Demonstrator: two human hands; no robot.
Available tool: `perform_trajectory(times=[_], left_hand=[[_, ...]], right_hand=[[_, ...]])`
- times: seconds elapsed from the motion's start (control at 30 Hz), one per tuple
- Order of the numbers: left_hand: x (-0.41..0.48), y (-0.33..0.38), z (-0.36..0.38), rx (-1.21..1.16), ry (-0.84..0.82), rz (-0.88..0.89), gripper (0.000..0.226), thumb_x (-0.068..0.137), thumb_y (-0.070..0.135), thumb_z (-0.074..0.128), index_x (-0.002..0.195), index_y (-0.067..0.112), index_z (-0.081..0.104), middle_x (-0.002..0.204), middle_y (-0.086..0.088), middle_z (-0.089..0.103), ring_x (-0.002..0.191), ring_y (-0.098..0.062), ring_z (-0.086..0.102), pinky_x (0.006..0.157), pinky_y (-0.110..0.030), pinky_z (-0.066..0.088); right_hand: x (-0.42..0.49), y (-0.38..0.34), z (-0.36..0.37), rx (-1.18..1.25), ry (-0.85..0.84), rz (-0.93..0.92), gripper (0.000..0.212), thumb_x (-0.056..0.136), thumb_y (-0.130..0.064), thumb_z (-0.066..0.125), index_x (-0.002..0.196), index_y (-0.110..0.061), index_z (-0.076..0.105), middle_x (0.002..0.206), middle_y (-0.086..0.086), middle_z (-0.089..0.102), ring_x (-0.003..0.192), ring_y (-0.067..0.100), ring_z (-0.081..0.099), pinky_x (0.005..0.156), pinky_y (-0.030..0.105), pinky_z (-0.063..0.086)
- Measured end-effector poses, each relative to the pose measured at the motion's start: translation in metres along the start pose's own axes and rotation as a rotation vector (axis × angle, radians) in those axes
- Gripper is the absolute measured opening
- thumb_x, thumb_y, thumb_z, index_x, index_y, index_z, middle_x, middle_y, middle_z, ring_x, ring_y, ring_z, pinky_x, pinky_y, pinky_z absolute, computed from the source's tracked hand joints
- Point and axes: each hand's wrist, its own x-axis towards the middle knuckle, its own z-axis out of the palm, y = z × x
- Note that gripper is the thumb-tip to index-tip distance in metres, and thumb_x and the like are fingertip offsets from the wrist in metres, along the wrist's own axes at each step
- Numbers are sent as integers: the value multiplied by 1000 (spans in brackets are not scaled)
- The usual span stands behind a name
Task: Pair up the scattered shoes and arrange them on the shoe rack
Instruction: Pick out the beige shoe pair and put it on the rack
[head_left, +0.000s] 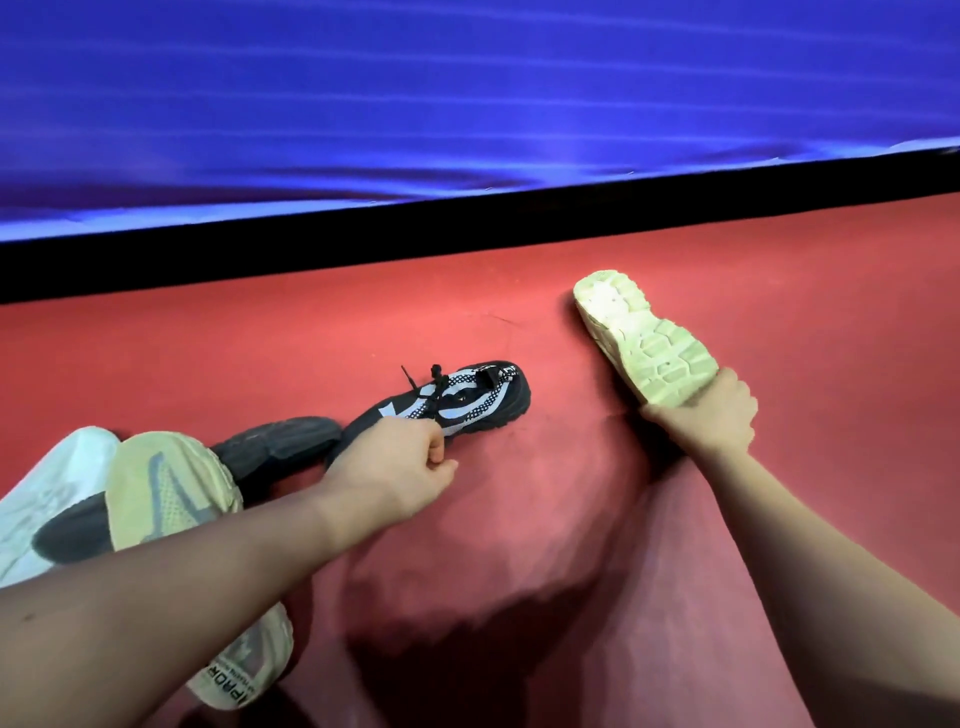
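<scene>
The black-and-white laced shoe lay upright on the floor, its toe pointing away from the person and to the right. The left hand met it at its near end, fingers curled and pinching the heel collar, so the rest of the shoe stretched out beyond the knuckles. To the right of that shoe, well apart from it, the right hand gripped one end of a pale yellow-green sneaker. Its fingers were wrapped round that end and the thumb lay along the near edge. This sneaker was tilted up with its lugged sole facing the camera and its far end rising beyond the hand.

Just left of the laced shoe's heel lay a dark shoe, turned sole up. Farther left was a pale yellow sneaker with grey mesh, partly under the left forearm, and beyond it a white shoe at the frame's edge.

All of them rested on a red carpet. Behind the laced shoe the carpet ended at a black band, with rippled blue sheeting above it.
</scene>
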Motion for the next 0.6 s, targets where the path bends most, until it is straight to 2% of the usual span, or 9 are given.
perform_trajectory(times=[0.1, 0.2, 0.3, 0.37, 0.43, 0.53, 0.6], left_hand=[[-10, -15, -3, 3, 11, -46, 25, 84, 37, 59, 67, 21, 51, 63, 5, 55, 63, -18, 51, 61, -26, 42], [-21, -31, -6, -6, 31, -64, 22, 83, 38, 60, 71, 21, 53, 67, 4, 59, 65, -18, 54, 63, -28, 43], [-32, -45, -13, -20, 80, -76, 24, 82, 39, 61, 68, 21, 53, 64, 5, 58, 65, -18, 56, 60, -27, 41], [-37, -50, -18, -51, 99, -88, 22, 81, 38, 62, 70, 20, 55, 63, 5, 58, 64, -18, 55, 60, -27, 40], [-48, -58, -26, -89, 136, -103, 22, 81, 37, 63, 73, 16, 59, 63, 4, 59, 65, -19, 56, 62, -29, 42], [-63, -74, -38, -146, 201, -123, 23, 81, 35, 65, 73, 14, 60, 61, 3, 58, 62, -19, 55, 58, -27, 39], [-74, -85, -47, -169, 231, -143, 22, 82, 33, 65, 72, 14, 61, 60, 0, 59, 61, -19, 55, 54, -24, 37]], right_hand=[[-7, -15, -15, 50, 122, -186, 85, 43, -52, 78, 111, -13, 45, 111, 8, 52, 110, 34, 52, 88, 56, 45], [-14, -49, -38, 27, 158, -342, 80, 42, -59, 75, 103, -14, 49, 102, 4, 54, 103, 31, 55, 87, 55, 45], [-35, -89, -65, -57, 111, -491, 85, 42, -67, 72, 104, -14, 49, 103, 3, 52, 103, 27, 52, 89, 51, 42], [-52, -112, -82, -103, 68, -564, 84, 39, -72, 70, 97, -15, 49, 96, -1, 51, 90, 20, 49, 86, 48, 42], [-78, -137, -99, -126, 22, -640, 73, 39, -67, 74, 86, -16, 51, 88, -2, 54, 80, 19, 51, 78, 43, 47], [-121, -175, -127, -229, -92, -752, 38, 38, -51, 77, 61, -26, 60, 66, -5, 63, 62, 17, 60, 56, 30, 49], [-145, -199, -143, -390, -178, -796, 28, 37, -54, 72, 57, -35, 71, 59, -6, 68, 61, 14, 64, 56, 31, 56]])
